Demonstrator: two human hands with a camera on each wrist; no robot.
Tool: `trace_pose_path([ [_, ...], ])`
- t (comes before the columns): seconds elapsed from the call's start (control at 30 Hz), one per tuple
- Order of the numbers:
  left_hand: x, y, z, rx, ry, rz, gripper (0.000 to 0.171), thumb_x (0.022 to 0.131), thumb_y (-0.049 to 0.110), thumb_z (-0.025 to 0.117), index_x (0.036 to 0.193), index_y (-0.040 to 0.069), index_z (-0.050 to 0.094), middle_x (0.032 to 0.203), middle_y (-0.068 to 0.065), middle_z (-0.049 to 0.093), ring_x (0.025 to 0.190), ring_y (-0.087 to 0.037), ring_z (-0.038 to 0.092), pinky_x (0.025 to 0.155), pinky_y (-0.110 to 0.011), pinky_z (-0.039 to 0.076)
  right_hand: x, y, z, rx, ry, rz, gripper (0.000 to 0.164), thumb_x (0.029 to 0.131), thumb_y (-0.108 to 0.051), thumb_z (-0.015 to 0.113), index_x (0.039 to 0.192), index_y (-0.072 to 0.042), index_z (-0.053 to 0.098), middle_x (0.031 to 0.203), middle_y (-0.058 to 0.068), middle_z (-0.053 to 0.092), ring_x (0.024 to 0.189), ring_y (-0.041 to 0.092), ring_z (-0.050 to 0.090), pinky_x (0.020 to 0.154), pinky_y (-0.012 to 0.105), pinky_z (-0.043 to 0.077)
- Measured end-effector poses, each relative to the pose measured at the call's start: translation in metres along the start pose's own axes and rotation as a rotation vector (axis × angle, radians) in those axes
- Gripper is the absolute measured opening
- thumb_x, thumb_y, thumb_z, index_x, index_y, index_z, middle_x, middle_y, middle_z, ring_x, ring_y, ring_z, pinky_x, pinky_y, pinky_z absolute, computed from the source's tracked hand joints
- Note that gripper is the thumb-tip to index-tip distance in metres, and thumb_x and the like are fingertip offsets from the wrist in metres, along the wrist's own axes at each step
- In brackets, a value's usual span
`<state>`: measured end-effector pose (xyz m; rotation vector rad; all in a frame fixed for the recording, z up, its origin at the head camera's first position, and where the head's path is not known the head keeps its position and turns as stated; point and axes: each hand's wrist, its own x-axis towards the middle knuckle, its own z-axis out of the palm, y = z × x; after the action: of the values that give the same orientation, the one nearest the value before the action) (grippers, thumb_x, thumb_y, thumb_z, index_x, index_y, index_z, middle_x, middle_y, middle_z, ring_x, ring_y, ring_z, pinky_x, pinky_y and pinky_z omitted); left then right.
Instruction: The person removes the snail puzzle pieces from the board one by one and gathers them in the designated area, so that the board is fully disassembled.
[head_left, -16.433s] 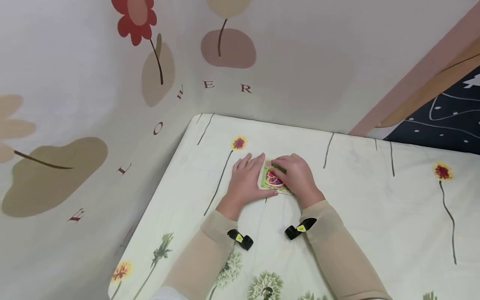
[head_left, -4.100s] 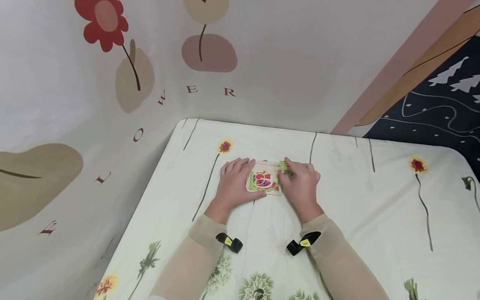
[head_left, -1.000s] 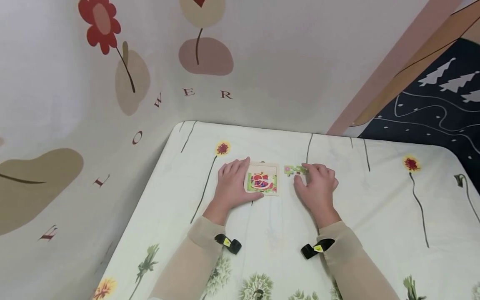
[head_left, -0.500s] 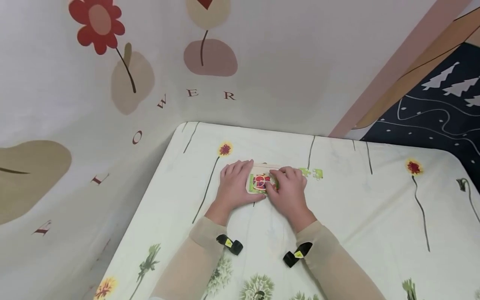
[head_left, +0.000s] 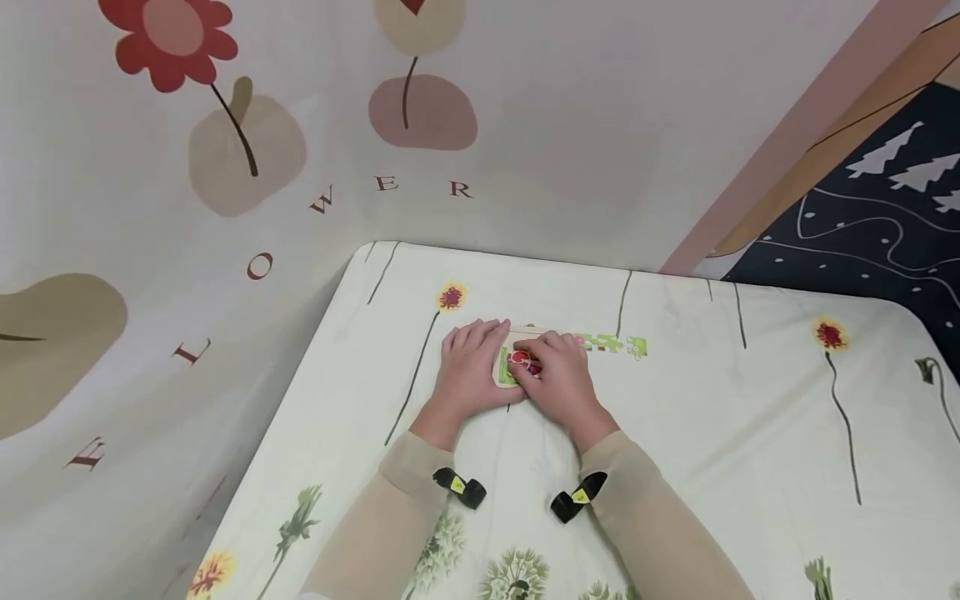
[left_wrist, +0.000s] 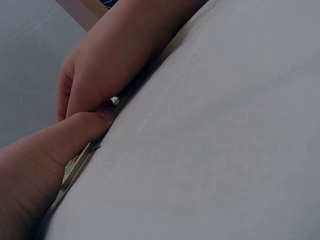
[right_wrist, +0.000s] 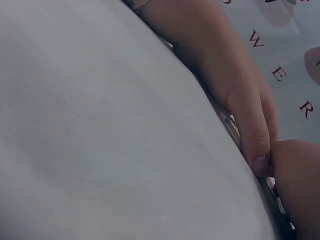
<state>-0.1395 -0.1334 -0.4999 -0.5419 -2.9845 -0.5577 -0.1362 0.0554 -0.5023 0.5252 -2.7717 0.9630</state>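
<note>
A small wooden puzzle board [head_left: 528, 331] with a red, blue and green picture lies on the cloth. My left hand [head_left: 471, 367] grips its left side, the thumb along the near edge. Over the board's right part, my right hand [head_left: 558, 375] pinches at a red puzzle piece [head_left: 522, 361] with thumb and fingers. In the left wrist view, my left thumb [left_wrist: 75, 132] reaches my right hand, with the board's edge [left_wrist: 74, 167] below it. My right hand [right_wrist: 300, 185] hides most of the board in the right wrist view.
Green jigsaw pieces [head_left: 609, 342] lie in a row to the right of the board, partly behind my right hand. The table's flower-print cloth [head_left: 712, 400] spreads around, and a printed wall hanging [head_left: 570, 150] rises behind the far edge.
One second ago my right hand was at the green pieces beside the board; it has moved left onto the board. Earlier, those pieces were not at the right. My left hand keeps its place.
</note>
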Motion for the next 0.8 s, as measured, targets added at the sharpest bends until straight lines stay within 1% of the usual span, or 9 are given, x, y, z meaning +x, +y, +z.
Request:
trace_pose_path([
  [0.17, 0.0001, 0.0001, -0.0012, 0.008, -0.009, -0.002, 0.108, 0.079, 0.071, 0.080, 0.165, 0.018, 0.042, 0.162, -0.005, 0.045, 0.151, -0.031, 0.034, 0.122, -0.060, 0.021, 0.0028, -0.0027, -0.0020, 0.020, -0.024, 0.056, 0.033, 0.096, -0.035, 0.079, 0.123, -0.016, 0.079, 0.102, -0.001, 0.066, 0.095, 0.024, 0.051, 0.092, 0.050, 0.040],
  [0.3, 0.0007, 0.0007, -0.0025, 0.006, -0.015, -0.008, 0.108, 0.079, 0.072, 0.080, 0.165, 0.018, 0.042, 0.162, -0.005, 0.045, 0.151, -0.031, 0.033, 0.122, -0.060, 0.020, 0.0037, -0.0038, -0.0034, 0.021, -0.042, 0.072, 0.033, 0.096, -0.035, 0.080, 0.123, -0.016, 0.079, 0.104, 0.000, 0.066, 0.096, 0.024, 0.052, 0.092, 0.049, 0.040],
  [0.6, 0.0006, 0.0008, -0.0011, 0.001, -0.016, -0.013, 0.109, 0.079, 0.072, 0.080, 0.166, 0.018, 0.041, 0.162, -0.006, 0.044, 0.151, -0.031, 0.033, 0.122, -0.060, 0.020, 0.0023, -0.0027, -0.0028, 0.023, -0.042, 0.072, 0.034, 0.096, -0.035, 0.080, 0.125, -0.016, 0.078, 0.104, 0.000, 0.066, 0.097, 0.024, 0.051, 0.093, 0.049, 0.039],
  [0.8, 0.0009, 0.0011, -0.0021, -0.011, -0.023, -0.019, 0.109, 0.080, 0.072, 0.080, 0.166, 0.018, 0.041, 0.163, -0.006, 0.043, 0.152, -0.031, 0.032, 0.123, -0.060, 0.018, 0.0012, -0.0002, -0.0006, 0.055, -0.001, 0.053, 0.031, 0.095, -0.031, 0.083, 0.122, -0.016, 0.078, 0.107, 0.001, 0.066, 0.098, 0.025, 0.051, 0.095, 0.050, 0.039],
])
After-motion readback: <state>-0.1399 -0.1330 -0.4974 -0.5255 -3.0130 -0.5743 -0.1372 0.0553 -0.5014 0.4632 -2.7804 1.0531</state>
